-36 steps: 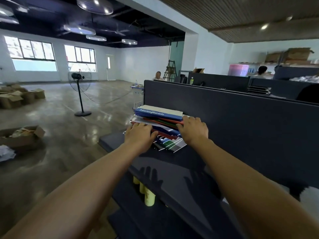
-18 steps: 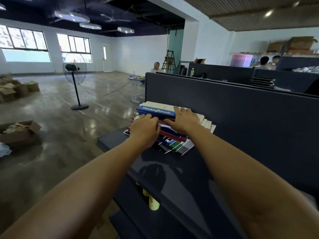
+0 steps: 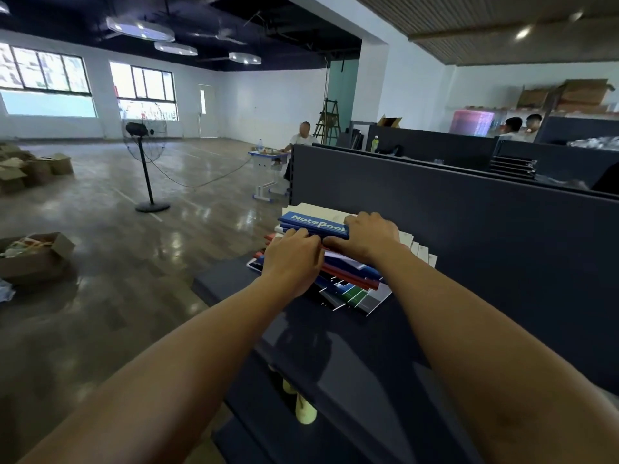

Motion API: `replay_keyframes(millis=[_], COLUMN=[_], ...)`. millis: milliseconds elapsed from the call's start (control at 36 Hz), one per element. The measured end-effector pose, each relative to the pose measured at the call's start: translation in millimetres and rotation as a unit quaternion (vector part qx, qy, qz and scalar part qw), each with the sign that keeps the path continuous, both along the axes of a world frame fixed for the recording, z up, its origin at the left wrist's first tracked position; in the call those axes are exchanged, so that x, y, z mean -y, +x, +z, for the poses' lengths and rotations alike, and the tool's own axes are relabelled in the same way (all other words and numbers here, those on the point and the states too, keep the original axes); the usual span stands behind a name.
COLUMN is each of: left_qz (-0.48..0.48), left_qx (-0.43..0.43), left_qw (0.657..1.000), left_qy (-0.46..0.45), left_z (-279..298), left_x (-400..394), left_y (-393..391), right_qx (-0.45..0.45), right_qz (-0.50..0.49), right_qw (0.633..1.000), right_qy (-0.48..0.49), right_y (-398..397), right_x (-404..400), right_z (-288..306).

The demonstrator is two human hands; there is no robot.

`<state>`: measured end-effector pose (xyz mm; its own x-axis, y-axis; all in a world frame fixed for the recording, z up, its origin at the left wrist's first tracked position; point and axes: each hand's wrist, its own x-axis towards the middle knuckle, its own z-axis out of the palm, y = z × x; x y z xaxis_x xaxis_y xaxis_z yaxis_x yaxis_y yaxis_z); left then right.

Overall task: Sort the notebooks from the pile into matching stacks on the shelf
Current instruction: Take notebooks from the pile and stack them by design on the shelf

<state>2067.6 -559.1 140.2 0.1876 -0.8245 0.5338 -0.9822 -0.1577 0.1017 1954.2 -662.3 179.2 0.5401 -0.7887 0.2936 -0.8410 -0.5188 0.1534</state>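
Blue card, printed "NoteBook" in white, tops the pile (image 3: 338, 262) at the centre of the frame, which sits on the dark shelf (image 3: 351, 346) against its back panel (image 3: 502, 262). The blue notebook (image 3: 313, 225) lies with its long axis running from left of centre toward the right, its printed spine edge facing the camera. Both hands are on the pile. The left hand (image 3: 292, 259) rests knuckles up on the near left side, its fingers curled forward over the red and blue covers just below the blue notebook; whether they pinch an edge I cannot tell, since the fingertips are hidden. The right hand (image 3: 367, 236) lies at the blue notebook's right end, fingers bent over the top toward the pale covers behind, thumb pointing left along the spine; it looks to be holding that end. The right hand is therefore the nearer one for lifting the top notebook, which extends leftward from its fingers. Lower covers fan out toward the lower right, so the pile could slide if the top is dragged.
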Motion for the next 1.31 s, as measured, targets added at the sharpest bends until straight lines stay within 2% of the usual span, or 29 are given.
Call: replay_keyframes(millis=[306, 417, 639, 722, 833, 944, 1083, 1306], left_qz=[-0.009, -0.014, -0.017, -0.036, -0.058, -0.09, -0.154, -0.231], left_qx=[0.007, 0.003, 0.01, 0.011, 0.019, 0.016, 0.011, 0.008], left_qw=[1.0, 1.0, 1.0, 0.999, 0.998, 0.996, 0.988, 0.973], left_qy=[-0.01, -0.014, -0.005, -0.016, -0.016, -0.01, -0.015, 0.017], left_z=[-1, -1, 1, 3, 7, 9, 6, -18], left_x=[2, 1, -1, -2, -1, -3, -5, 1], left_y=[3, 2, 0, -3, -13, -28, -52, -109], right_qx=[-0.023, 0.022, -0.055, -0.044, -0.047, -0.032, -0.036, -0.033], right_qz=[0.046, 0.029, 0.076, 0.073, 0.048, 0.015, -0.05, -0.136], right_qw=[0.995, 0.998, 0.993, 0.99, 0.985, 0.993, 0.99, 0.986], right_qy=[-0.082, -0.055, -0.07, -0.114, -0.157, -0.111, -0.128, -0.095], right_y=[1, -1, 2, -4, -24, -53, -95, -171], right_x=[-11, -5, -7, -16, -30, -51, -70, -107], right_z=[7, 12, 9, 12, 14, 12, 2, -12])
